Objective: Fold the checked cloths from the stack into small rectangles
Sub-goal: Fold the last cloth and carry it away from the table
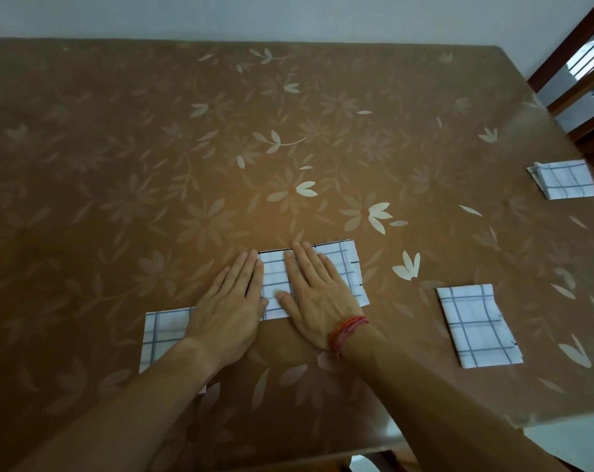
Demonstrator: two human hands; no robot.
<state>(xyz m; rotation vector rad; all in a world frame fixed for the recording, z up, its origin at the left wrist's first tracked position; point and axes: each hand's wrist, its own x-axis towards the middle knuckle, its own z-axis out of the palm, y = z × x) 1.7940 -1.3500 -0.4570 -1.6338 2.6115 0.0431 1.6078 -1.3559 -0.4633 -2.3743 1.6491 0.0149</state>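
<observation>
A white cloth with blue checks (343, 267), folded to a small rectangle, lies flat near the middle of the table. My right hand (314, 294), with a red thread at the wrist, presses on it with straight fingers. My left hand (234, 301) lies flat beside it, its fingers along the cloth's left edge. Another checked cloth (162, 335) lies under my left forearm at the near left, partly hidden. A folded checked rectangle (477, 325) sits to the right. A further checked cloth pile (564, 178) rests at the far right edge.
The table (220, 148) wears a brown cover with a pale flower print under clear plastic. A dark wooden chair (581, 73) stands past the far right corner. The table's near right corner ends at about (527, 427).
</observation>
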